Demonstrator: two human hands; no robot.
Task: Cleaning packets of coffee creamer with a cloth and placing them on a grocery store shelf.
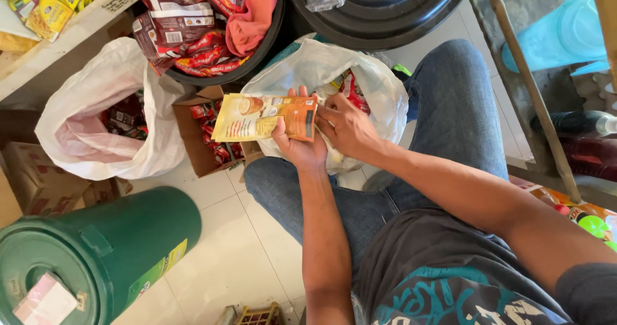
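Note:
My left hand [297,142] grips a stack of flat orange and yellow sachets [263,117], held out over my knees. My right hand [346,126] touches the right end of the stack, fingers curled against it. Just behind both hands a white plastic bag [379,81] rests on my lap, open, with red packets inside.
A cardboard box [193,135] of red packets and another white bag [96,116] sit on the tiled floor to the left. Above them, a black tub [257,58] holds red packets and a pink cloth. A green lidded bin [103,251] stands at lower left, a second black tub [392,16] at top.

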